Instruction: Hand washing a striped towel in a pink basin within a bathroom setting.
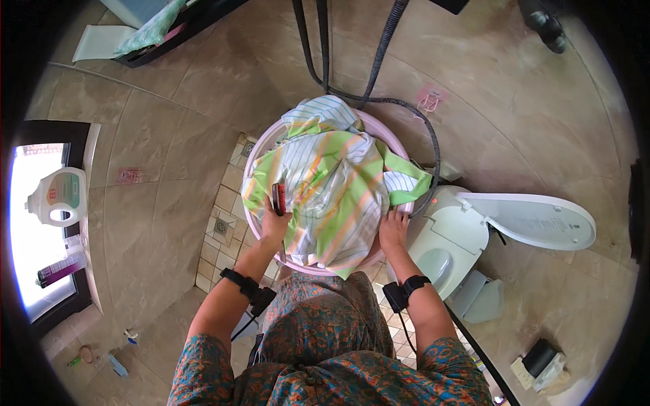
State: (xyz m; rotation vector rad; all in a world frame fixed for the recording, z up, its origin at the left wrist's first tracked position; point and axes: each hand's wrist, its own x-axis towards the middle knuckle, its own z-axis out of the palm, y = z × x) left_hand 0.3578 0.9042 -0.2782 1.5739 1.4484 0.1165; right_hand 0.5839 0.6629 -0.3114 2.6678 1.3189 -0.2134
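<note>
A large pink basin (393,136) stands before me, heaped with a striped cloth (338,169) in green, white, orange and blue. The cloth looks wet in the middle. My left hand (274,223) is closed around a scrub brush (278,199) with a dark back and red bristles, held at the left part of the cloth. At the basin's right side, my right hand (393,232) has its fingers bent onto the cloth's edge by the rim. A green-bordered corner of the cloth hangs over the rim just beyond those fingers.
Right of the basin is a white toilet (443,237) with its lid (542,220) raised. Dark hoses (379,64) hang behind the basin, one curving around its right side. A window ledge at left holds a white jug (59,196) and a dark bottle (61,271). Tiled walls surround me.
</note>
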